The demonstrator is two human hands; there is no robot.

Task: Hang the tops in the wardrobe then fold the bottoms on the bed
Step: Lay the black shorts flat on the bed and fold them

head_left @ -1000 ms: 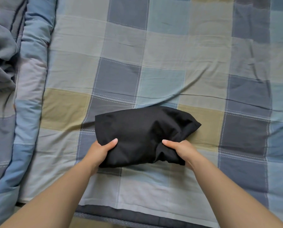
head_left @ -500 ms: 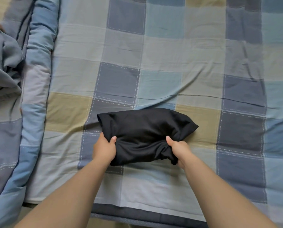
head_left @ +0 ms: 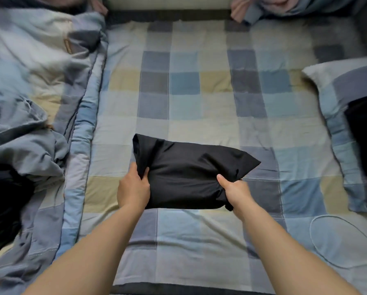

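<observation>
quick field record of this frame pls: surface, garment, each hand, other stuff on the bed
surface: bed with checked sheet
garment: folded black garment, held at its near side, off-sheet or not unclear
left hand: left hand grips garment's left edge
right hand: right hand grips bunched right near corner
left side: rumpled duvet
right side: pillow with dark item on it
near right: thin looped cord

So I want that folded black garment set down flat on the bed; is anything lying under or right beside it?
Nothing visible does. Both hands, left hand and right hand, hold the black garment over bare checked bedsheet.
</observation>
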